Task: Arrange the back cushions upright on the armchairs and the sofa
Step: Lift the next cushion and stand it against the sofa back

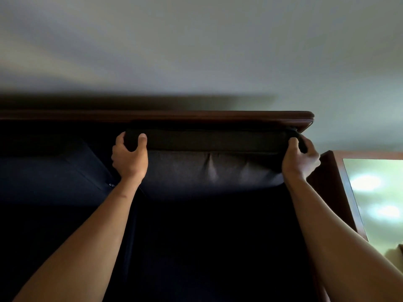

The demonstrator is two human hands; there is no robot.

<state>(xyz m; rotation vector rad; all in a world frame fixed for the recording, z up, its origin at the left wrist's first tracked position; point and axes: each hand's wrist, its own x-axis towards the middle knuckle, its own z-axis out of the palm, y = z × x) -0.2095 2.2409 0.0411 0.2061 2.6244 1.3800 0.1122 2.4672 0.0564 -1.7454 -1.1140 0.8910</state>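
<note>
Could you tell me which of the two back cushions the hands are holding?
The right-hand cushion, gripped at its top corners by the left hand and right hand; the other cushion is untouched.

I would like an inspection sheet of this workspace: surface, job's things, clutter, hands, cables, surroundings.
Surface: dark seat cushion, nothing lying on it.
Job's things: back cushion stands against the wooden back rail; a second dark cushion to its left.
Clutter: nothing seen.
Hands: left hand and right hand each grip a top corner of the back cushion.
Cables: nothing seen.
Surroundings: pale wall behind; glossy wood-edged side table at right.
</note>
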